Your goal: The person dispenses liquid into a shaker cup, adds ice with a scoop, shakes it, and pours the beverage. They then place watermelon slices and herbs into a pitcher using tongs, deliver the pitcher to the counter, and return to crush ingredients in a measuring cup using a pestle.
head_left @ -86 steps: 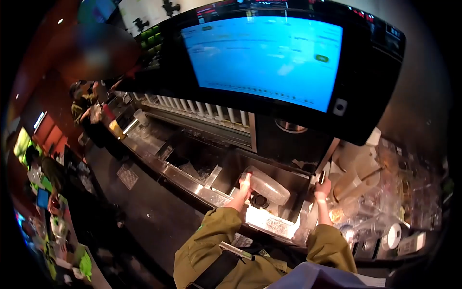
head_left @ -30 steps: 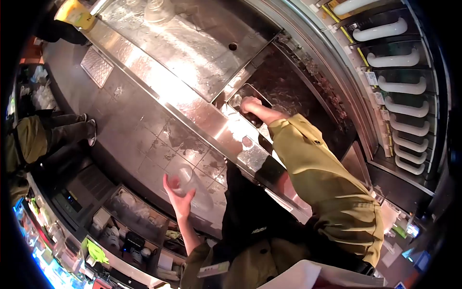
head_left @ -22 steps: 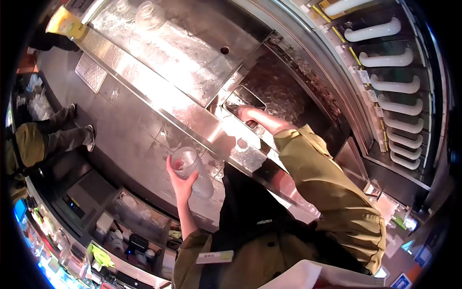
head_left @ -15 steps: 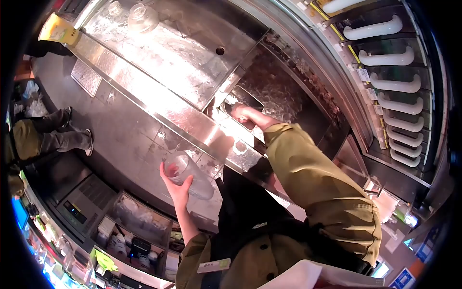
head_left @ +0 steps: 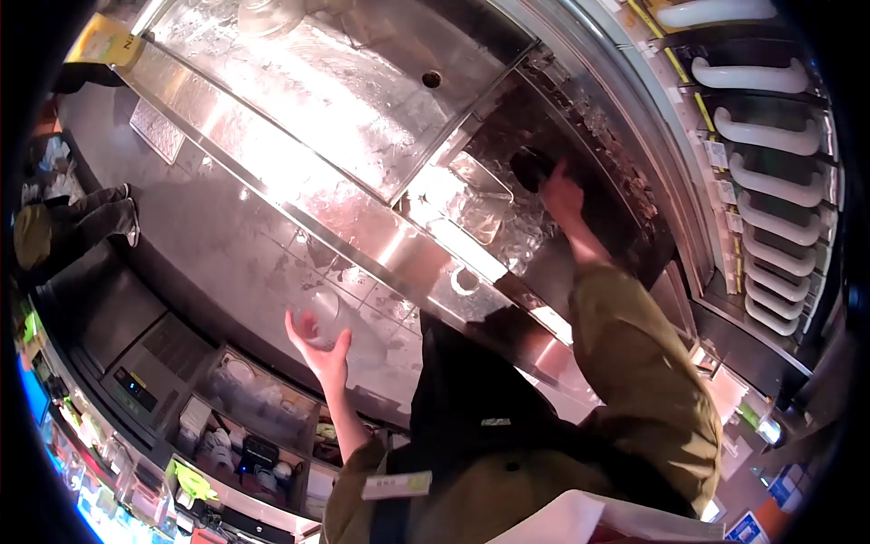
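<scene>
My left hand [head_left: 322,354] is wrapped round a large clear plastic cup [head_left: 358,331], held tilted above the floor in front of the counter. Farther right, my right hand [head_left: 564,195] is closed over the dark steel bin [head_left: 603,213] in the counter. A black scoop-like tool [head_left: 530,169] sticks out from its fingers; its handle is mostly hidden. Beside that tool, a clear rectangular container [head_left: 489,186] lies in the bin among clear, glinting pieces that look like ice [head_left: 517,236].
A wet steel counter [head_left: 299,100] with a drain hole carries a clear jar [head_left: 270,14]. White handles [head_left: 770,133] line the right side. Another person's legs [head_left: 91,227] stand at left. Open drawers [head_left: 249,399] hold supplies. A yellow bag [head_left: 101,43] is at upper left.
My right hand has moved right and deeper into the bin, away from the container, and the black tool now shows. My left hand still holds the cup, slightly farther left.
</scene>
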`<control>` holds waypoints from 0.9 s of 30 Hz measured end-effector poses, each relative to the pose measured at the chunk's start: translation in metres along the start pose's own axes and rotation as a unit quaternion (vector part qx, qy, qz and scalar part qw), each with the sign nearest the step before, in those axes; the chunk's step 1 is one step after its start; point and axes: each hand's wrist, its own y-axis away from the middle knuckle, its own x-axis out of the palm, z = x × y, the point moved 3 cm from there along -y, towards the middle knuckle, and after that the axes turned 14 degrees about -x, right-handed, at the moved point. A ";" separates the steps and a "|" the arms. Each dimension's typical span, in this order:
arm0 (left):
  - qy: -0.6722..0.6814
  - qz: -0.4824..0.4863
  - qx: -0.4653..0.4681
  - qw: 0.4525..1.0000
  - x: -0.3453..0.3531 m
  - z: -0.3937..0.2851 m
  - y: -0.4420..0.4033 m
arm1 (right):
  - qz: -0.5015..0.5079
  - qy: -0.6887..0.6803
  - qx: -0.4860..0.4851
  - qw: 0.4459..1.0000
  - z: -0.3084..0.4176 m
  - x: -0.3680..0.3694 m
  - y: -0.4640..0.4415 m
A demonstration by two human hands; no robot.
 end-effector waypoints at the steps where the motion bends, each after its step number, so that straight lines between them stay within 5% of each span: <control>1: 0.006 -0.010 0.022 1.000 -0.004 0.003 0.001 | -0.036 0.064 0.040 0.997 -0.011 0.051 -0.035; 3: 0.028 -0.019 0.023 0.999 -0.014 0.001 0.005 | -0.041 0.096 0.055 0.993 -0.005 0.116 -0.068; 7: 0.042 -0.034 0.047 0.997 -0.034 -0.020 0.012 | 0.010 -0.017 -0.098 0.995 0.050 0.097 -0.059; 12: -0.010 -0.038 0.098 0.994 -0.026 -0.086 0.022 | 0.004 -0.127 -0.168 0.978 0.033 0.052 -0.038; 13: -0.027 -0.030 0.122 0.992 -0.024 -0.099 0.024 | 0.019 -0.303 -0.139 0.943 0.026 0.049 -0.037; 16: -0.078 -0.025 0.182 0.980 -0.016 -0.143 0.030 | 0.053 -0.534 -0.073 0.841 0.001 0.033 -0.025; 19: -0.204 -0.035 0.355 0.912 -0.006 -0.192 0.037 | 0.009 -0.629 -0.076 0.774 -0.001 -0.036 0.010; 22: -0.295 0.000 0.446 0.845 0.013 -0.237 0.046 | 0.015 -0.605 -0.081 0.792 -0.009 -0.107 0.042; 26: -0.360 0.034 0.536 0.763 0.052 -0.254 0.047 | 0.068 -0.424 -0.204 0.880 -0.003 -0.218 0.087; 27: -0.369 0.037 0.559 0.741 0.060 -0.255 0.049 | 0.071 -0.289 -0.216 0.930 0.008 -0.253 0.102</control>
